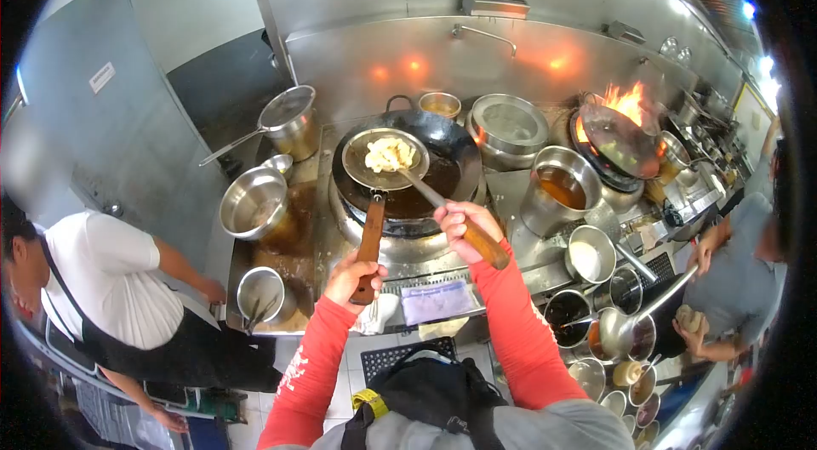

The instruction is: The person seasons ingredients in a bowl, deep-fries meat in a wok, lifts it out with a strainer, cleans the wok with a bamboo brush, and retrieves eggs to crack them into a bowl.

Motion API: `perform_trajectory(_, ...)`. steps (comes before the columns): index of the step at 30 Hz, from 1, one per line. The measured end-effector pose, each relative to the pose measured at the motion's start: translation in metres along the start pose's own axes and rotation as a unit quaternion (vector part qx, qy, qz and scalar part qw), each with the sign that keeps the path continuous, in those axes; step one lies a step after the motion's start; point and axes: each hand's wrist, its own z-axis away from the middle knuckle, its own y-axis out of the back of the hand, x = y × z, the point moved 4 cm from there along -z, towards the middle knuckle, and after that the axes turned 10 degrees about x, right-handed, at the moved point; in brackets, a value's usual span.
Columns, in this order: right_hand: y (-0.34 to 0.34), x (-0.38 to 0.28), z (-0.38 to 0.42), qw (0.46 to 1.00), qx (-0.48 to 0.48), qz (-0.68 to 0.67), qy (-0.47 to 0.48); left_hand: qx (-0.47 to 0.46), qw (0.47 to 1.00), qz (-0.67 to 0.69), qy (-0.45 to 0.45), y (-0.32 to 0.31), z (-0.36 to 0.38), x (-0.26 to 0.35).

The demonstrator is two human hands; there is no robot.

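Note:
My left hand [347, 280] grips the wooden handle of a round strainer [356, 173], which is over the left part of a large black wok [459, 148]. Pale yellow food pieces [390, 154] lie in the strainer. My right hand [468, 233] is wrapped round the wooden handle of a ladle [430, 193]; its head meets the food and is partly hidden by it. Dark liquid shows in the wok beneath.
Metal pots stand left of the wok, and a pot of brown liquid [563, 188] stands right. Flames [625, 103] rise at another wok [619, 139]. A person in an apron [119, 280] is at left; another person [736, 263] holds a ladle at right.

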Motion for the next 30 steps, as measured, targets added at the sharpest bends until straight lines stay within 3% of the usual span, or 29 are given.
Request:
perform_trajectory(4,-0.012,-0.006,0.023,0.999,-0.02,0.021,0.027,0.02,0.999,0.008,-0.04,0.007,0.02,0.0)
perform_trajectory(9,-0.025,-0.002,0.074,0.997,-0.038,0.041,0.055,0.075,0.991,-0.04,-0.107,0.064,0.065,-0.031)
perform_trajectory(18,-0.005,0.011,0.119,0.995,-0.007,0.059,0.076,0.092,0.995,0.004,-0.04,0.152,0.168,-0.142)
perform_trajectory(25,0.023,0.038,0.132,0.997,0.008,0.003,0.078,0.1,0.993,-0.058,0.013,0.197,0.13,-0.19)
perform_trajectory(28,0.025,0.059,0.149,0.992,-0.037,-0.002,0.12,0.079,0.991,-0.1,0.04,0.212,0.116,-0.192)
perform_trajectory(29,0.03,0.066,0.154,0.99,-0.051,-0.003,0.133,0.059,0.989,-0.121,0.059,0.213,0.11,-0.191)
perform_trajectory(30,0.035,0.076,0.166,0.986,0.002,-0.009,0.168,0.053,0.97,-0.222,0.08,0.216,0.105,-0.182)
